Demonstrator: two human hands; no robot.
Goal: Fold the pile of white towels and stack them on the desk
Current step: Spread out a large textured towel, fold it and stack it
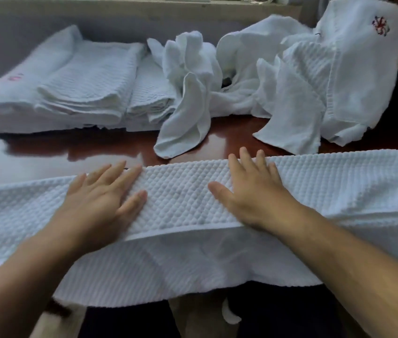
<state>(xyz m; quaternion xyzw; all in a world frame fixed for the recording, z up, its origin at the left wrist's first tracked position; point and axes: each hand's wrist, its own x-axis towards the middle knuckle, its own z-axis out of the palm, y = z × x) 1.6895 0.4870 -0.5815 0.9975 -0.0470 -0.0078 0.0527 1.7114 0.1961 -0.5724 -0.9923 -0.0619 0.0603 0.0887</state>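
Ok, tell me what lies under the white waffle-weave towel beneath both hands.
The white waffle-weave towel lies on the glossy red-brown wooden desk, bare just beyond it; its near edge hangs off. Anything else beneath is covered.

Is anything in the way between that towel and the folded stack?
Nothing visible. The left hand and right hand lie flat on the towel; only bare desk separates it from the stack. A crumpled towel lies just right of that path.

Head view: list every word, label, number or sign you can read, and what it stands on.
No readable text.
Red-and-dark embroidered emblem on the draped white terry towel: a motif, no letters legible.
Pink mark on the folded white towel stack: too blurred to read.
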